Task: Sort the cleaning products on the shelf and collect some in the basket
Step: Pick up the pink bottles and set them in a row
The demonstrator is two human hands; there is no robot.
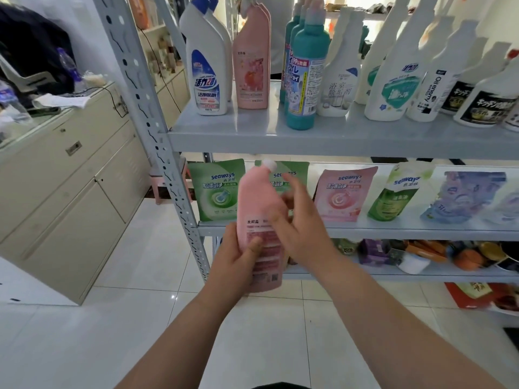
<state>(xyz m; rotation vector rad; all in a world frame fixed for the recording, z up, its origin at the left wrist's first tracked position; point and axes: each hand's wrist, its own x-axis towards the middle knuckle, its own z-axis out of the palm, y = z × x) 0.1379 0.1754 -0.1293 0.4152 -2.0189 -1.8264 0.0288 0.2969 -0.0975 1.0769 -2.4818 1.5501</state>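
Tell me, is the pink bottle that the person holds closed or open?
Closed: the pink bottle carries its white cap on the neck. The left hand grips its lower part.

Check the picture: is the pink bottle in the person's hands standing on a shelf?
No, the left hand holds the pink bottle up in the air in front of the shelves.
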